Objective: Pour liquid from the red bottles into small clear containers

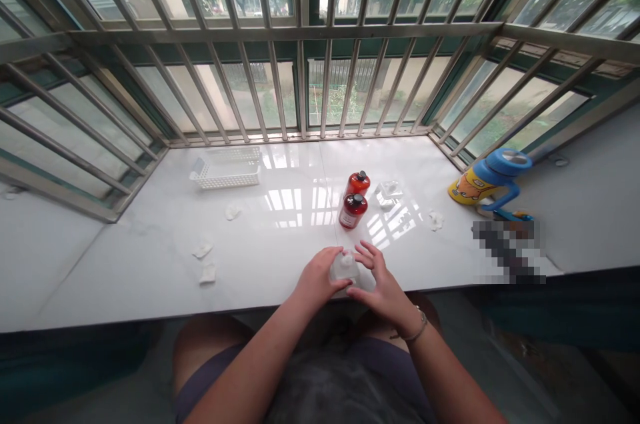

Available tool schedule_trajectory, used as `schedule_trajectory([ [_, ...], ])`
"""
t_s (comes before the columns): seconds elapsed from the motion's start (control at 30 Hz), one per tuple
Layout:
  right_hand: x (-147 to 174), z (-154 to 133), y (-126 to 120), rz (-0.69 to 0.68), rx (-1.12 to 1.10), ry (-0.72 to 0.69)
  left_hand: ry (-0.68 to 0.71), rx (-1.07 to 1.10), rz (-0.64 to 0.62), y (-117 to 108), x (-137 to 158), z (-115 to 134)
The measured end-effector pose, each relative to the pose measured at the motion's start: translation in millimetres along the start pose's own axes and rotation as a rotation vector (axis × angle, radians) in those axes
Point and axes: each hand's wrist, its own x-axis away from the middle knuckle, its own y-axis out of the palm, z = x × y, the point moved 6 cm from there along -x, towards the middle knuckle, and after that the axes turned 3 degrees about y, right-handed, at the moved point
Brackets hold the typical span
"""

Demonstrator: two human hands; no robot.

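Observation:
A small clear bottle (pixel 344 268) with a pale translucent top is near the table's front edge. My left hand (pixel 319 277) curls around its left side, thumb in front and fingers behind. On the other side, my right hand (pixel 379 277) has its fingers spread, the thumb and fingertips close to the bottle; whether they touch it I cannot tell. Just beyond the hands stands a red-amber bottle (pixel 353 212) with a black cap and a pale label. Behind it is a second red-amber bottle (pixel 357 182), partly hidden.
A white perforated basket (pixel 227 179) sits at the back left. Crumpled white tissues (pixel 208 273) lie on the left, another tissue (pixel 436 220) on the right. A clear, box-like object (pixel 389 193) stands beside the red bottles. A blue-and-yellow tumbler (pixel 487 177) is far right. Metal bars (pixel 280 34) line the window.

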Motion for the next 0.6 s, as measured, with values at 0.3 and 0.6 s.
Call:
schedule_trajectory([
  [0.3, 3.1, -6.0, 5.0, 0.066, 0.017, -0.018, -0.005, 0.005, 0.001, -0.7, 0.7, -0.9],
  [0.6, 0.8, -2.1, -4.0, 0.284, 0.07, 0.004, 0.005, 0.014, 0.018, 0.6, 1.0, -1.2],
])
